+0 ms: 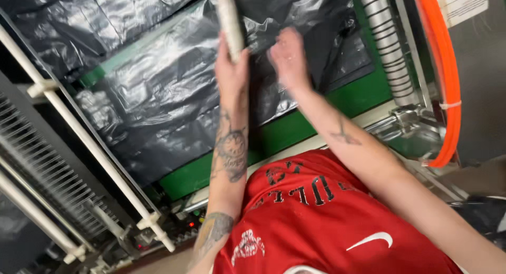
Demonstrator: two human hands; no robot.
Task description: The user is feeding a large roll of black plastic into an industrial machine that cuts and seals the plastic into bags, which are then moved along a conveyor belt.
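Covering green machine bed (363, 97): black plastic sheeting (153, 95).

The person wears a red short-sleeved jersey (327, 221) with dark lettering and a white emblem, and both bare forearms carry dark tattoos, one a clock face.

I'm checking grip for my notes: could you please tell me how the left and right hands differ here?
The left hand is closed around a pale roll, while the right hand holds nothing. The left grips with fingers curled; the right lies open and flat on the black plastic sheet. Both reach forward over that sheet.
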